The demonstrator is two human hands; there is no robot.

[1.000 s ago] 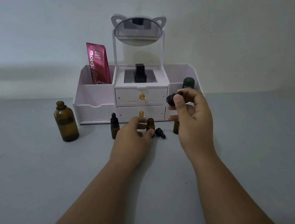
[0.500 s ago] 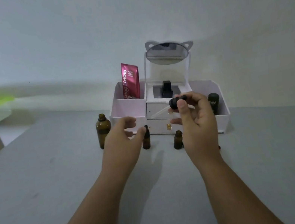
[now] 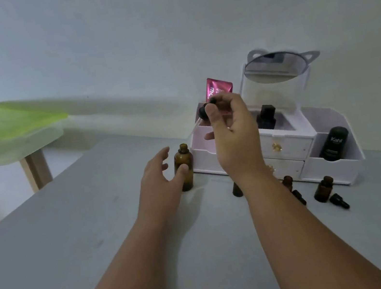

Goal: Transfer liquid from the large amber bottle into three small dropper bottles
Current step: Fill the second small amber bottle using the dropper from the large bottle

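Observation:
The large amber bottle [image 3: 184, 168] stands uncapped on the grey table. My left hand [image 3: 161, 175] is open around it, thumb touching its front, fingers spread behind. My right hand [image 3: 230, 132] is raised above and right of the bottle, pinching a black dropper cap [image 3: 204, 110] whose clear glass pipette [image 3: 194, 129] slants down to the left. Three small amber dropper bottles stand to the right: one [image 3: 236, 190] mostly hidden by my right wrist, one [image 3: 287, 182] beside my forearm, one [image 3: 323, 189] farther right. Two loose black dropper caps [image 3: 338, 201] [image 3: 299, 197] lie by them.
A white cosmetic organizer [image 3: 326, 167] with drawers and a cat-ear mirror [image 3: 277, 66] stands behind the bottles, holding a pink sachet [image 3: 218, 87] and black containers [image 3: 333, 143]. At the far left is a green-topped side table [image 3: 2, 136] on wooden legs.
The view swung left. My right hand carried the dropper cap leftward and higher. My left hand left the small bottles and reached the large amber bottle.

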